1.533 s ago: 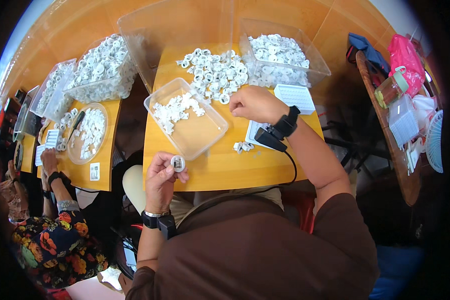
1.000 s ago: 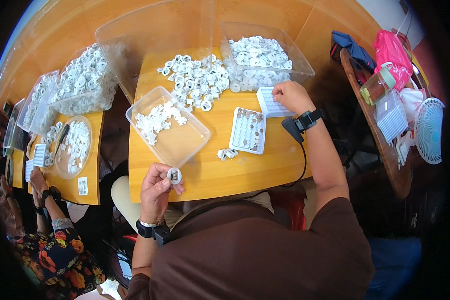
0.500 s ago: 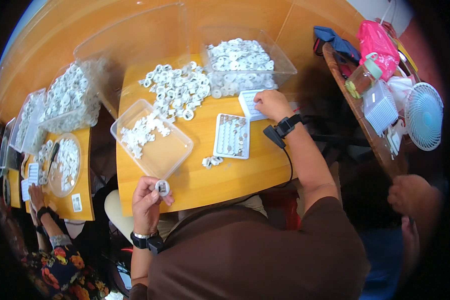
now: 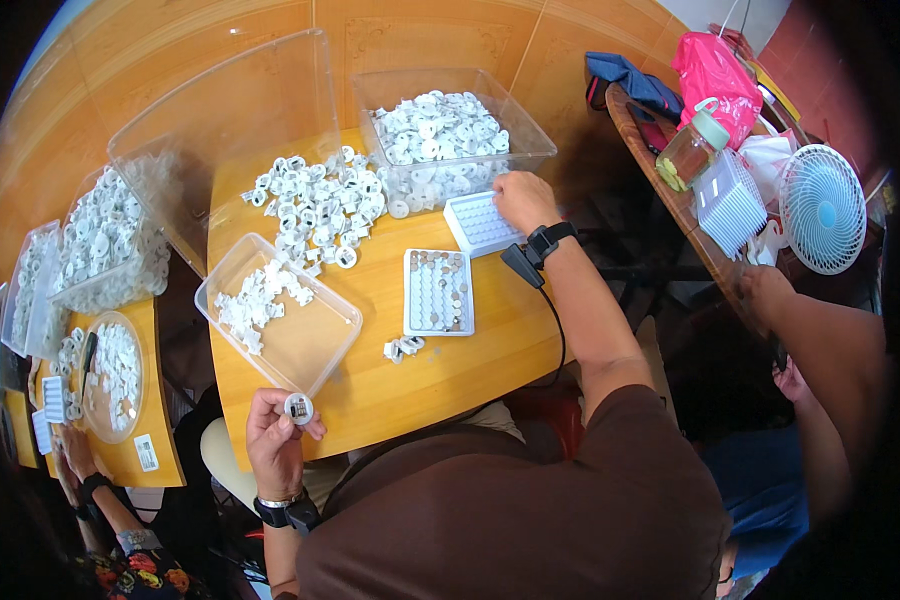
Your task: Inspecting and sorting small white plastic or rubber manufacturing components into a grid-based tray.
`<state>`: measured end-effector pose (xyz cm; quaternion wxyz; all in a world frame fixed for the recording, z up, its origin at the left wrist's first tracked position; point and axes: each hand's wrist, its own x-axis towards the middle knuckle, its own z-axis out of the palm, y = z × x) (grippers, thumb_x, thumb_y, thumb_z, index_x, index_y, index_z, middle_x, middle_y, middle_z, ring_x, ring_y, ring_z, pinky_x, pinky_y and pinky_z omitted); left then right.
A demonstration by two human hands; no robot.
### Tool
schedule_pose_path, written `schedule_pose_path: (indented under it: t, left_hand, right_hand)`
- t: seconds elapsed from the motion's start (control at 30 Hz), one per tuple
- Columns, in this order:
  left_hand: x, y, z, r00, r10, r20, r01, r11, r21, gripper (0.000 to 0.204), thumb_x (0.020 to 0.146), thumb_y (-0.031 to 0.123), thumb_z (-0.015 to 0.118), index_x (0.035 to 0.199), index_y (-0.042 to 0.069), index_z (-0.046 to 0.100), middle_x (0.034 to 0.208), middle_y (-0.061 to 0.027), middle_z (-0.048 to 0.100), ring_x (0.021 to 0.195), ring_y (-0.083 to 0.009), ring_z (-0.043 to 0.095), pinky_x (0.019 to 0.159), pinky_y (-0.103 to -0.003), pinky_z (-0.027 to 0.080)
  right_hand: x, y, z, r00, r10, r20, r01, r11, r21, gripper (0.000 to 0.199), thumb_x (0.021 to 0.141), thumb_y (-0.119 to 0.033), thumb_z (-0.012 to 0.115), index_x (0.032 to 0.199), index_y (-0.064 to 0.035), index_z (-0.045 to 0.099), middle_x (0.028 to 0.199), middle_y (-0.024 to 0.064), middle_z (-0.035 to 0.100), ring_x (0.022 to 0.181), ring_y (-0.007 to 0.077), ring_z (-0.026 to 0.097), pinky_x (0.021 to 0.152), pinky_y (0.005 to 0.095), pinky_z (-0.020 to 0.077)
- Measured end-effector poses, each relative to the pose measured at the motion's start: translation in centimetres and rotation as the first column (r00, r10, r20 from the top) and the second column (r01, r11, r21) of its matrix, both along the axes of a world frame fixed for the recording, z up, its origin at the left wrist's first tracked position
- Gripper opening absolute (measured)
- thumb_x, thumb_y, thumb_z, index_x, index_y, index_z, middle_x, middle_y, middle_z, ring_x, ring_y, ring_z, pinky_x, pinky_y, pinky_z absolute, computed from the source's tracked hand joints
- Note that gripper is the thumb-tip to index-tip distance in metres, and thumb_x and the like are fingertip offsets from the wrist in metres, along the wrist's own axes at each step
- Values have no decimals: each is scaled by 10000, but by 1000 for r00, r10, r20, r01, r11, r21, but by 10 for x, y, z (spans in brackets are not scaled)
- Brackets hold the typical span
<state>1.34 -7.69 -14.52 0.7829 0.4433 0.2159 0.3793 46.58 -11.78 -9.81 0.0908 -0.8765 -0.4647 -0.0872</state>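
Between the thumb and fingers of my left hand (image 4: 275, 440) is a small round white plastic part (image 4: 298, 408) with a dark slot in its face, held at the table's near edge. My right hand (image 4: 527, 203) is at the right end of a pale plastic tray (image 4: 478, 226) with rows of small pockets. Its fingers are bent together at the tray's rim, and what they grip, if anything, is hidden. Nearer to me lies a second pocketed tray (image 4: 432, 297), holding several small round metallic discs along its edges. A few white parts (image 4: 403, 348) sit just below it.
A clear shallow box (image 4: 348, 322) holds small white pieces. Behind it are a loose heap of round parts (image 4: 320, 205) and a full clear bin (image 4: 530, 150). Co-workers' hands show at left (image 4: 78, 452) and right (image 4: 765, 290). A side table holds a fan (image 4: 823, 210) and a jar (image 4: 688, 155).
The whole view has shifted. My right hand has moved from over the pocketed tray toward its far right corner. My left hand still holds the round part. The right co-worker's hand has reached the side table.
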Motion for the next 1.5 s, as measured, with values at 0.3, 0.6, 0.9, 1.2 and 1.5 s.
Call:
schedule_pose_path:
  t: [0.3, 0.6, 0.9, 1.2, 1.5]
  left_hand:
    - [-2, 3, -10, 998, 69, 3, -69, 998, 11, 353, 831, 273, 638, 997, 5, 479, 766, -107, 569, 636, -195, 583, 571, -301, 492]
    - [2, 17, -4, 1000, 18, -11, -17, 995, 100, 428, 820, 341, 689, 978, 11, 466, 760, -106, 550, 615, -188, 568, 553, -275, 475]
    - [10, 22, -8, 999, -15, 31, 12, 994, 107, 429, 821, 349, 684, 979, 15, 466, 761, -117, 545, 624, -185, 552, 551, -262, 457]
    - [2, 26, -9, 999, -38, 23, 34, 986, 163, 436, 831, 360, 675, 979, 16, 451, 747, -115, 517, 619, -185, 540, 541, -258, 444]
    - [4, 34, -5, 985, -163, 48, 149, 963, 225, 410, 836, 314, 658, 1033, 16, 458, 790, -112, 511, 666, -172, 514, 548, -251, 403]
  right_hand:
    - [18, 3, -46, 981, -53, 187, 50, 999, 20, 156, 749, -102, 563, 733, -58, 712, 795, 176, 686, 763, 320, 682, 672, 429, 543]
    - [2, -18, -31, 975, -52, 217, 43, 998, 48, 151, 735, -85, 562, 731, -36, 704, 800, 188, 680, 793, 331, 671, 695, 420, 527]
    - [4, -19, -38, 984, -16, 179, -2, 995, 97, 148, 737, -71, 554, 704, -37, 695, 743, 196, 666, 719, 337, 668, 655, 425, 526]
    - [-5, -19, -38, 990, -51, 135, 38, 994, 98, 128, 756, -59, 549, 757, -34, 675, 786, 186, 671, 757, 337, 665, 684, 434, 523]
    - [-96, -21, 37, 994, 94, 61, -111, 730, 675, 89, 790, -128, 634, 752, -50, 615, 768, 123, 618, 748, 323, 609, 667, 427, 480]
